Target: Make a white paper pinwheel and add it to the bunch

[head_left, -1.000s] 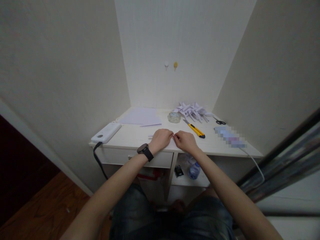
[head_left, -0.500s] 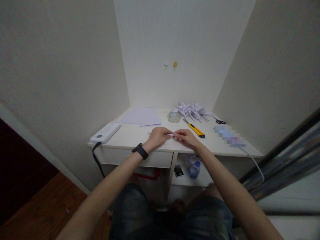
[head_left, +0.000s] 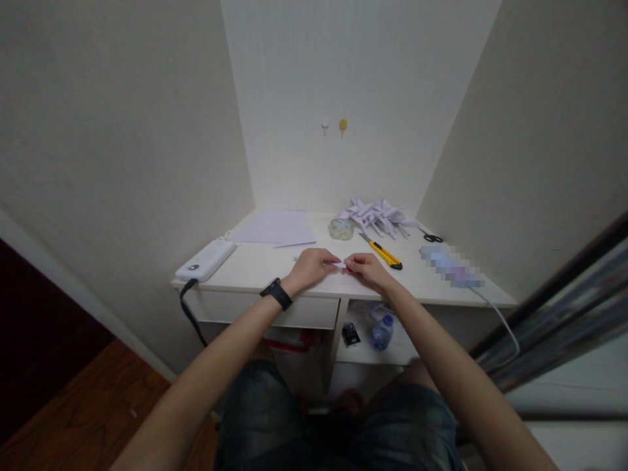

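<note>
A narrow, white paper piece [head_left: 336, 264] is held between the two hands, over the white, flat desktop [head_left: 265, 265] near its front edge. Its long axis is set roughly left to right, along that edge. It is gripped in the closed fingers of the left hand [head_left: 314, 267] and pinched at its right end by the right hand [head_left: 366, 268]. Whether it is folded or rolled cannot be told.

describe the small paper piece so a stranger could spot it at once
At the white desk, look near the front edge, where left hand and right hand nearly meet. The small white paper piece is at their fingertips; unlike the flat sheets and folded pile behind, it is in hand.
</note>
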{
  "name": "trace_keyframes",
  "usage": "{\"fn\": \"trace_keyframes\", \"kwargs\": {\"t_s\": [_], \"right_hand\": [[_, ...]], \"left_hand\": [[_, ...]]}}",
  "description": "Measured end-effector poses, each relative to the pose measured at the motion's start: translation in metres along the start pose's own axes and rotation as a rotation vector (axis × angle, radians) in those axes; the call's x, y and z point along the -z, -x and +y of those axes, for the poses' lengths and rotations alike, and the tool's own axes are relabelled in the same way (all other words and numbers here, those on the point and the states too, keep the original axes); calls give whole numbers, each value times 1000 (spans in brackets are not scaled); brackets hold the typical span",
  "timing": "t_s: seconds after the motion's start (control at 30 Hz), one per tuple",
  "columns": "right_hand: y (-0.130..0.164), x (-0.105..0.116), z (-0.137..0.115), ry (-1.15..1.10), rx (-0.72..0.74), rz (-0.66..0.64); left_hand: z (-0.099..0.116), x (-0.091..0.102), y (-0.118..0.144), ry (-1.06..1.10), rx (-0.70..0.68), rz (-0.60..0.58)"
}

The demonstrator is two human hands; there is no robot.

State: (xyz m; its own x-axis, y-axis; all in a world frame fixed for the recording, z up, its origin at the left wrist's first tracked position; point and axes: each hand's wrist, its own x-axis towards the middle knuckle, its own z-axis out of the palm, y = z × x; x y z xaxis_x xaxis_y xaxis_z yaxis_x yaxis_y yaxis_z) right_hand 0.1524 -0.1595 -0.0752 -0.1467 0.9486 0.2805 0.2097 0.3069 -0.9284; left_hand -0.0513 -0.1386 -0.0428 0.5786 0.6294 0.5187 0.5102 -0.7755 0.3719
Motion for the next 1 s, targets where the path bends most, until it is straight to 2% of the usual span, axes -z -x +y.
{"fn": "trace_keyframes", "kwargs": {"t_s": [0.2, 0.37, 0.47, 0.57, 0.6, 0.63, 0.7, 0.77, 0.9, 1.0], "right_hand": [[1, -1, -3, 40, 1, 54], [1, -2, -4, 167, 6, 170], [0, 4, -7, 301, 1, 310], [0, 21, -15, 472, -10, 482], [0, 29, -18, 565, -20, 531], [0, 38, -20, 759, -31, 560], [0, 55, -22, 1082, -91, 567], [0, 69, -21, 1235, -181, 527], [1, 80, -11, 1286, -290, 423], [4, 79, -4, 1257, -339, 389]], "left_hand": [[0, 2, -2, -25, -57, -4], [0, 1, -2, -62, -33, -32], [-2, -3, -2, -65, 17, -70], [-5, -7, -2, -46, 65, -89], [-6, -8, -2, -41, 72, -90], [-7, -9, -2, -39, 77, -88], [-9, -10, -2, -37, 84, -87], [-10, -10, -2, -27, 92, -90], [-8, -10, -1, 11, 113, -72], [-5, -7, 1, 25, 114, 7]]}}
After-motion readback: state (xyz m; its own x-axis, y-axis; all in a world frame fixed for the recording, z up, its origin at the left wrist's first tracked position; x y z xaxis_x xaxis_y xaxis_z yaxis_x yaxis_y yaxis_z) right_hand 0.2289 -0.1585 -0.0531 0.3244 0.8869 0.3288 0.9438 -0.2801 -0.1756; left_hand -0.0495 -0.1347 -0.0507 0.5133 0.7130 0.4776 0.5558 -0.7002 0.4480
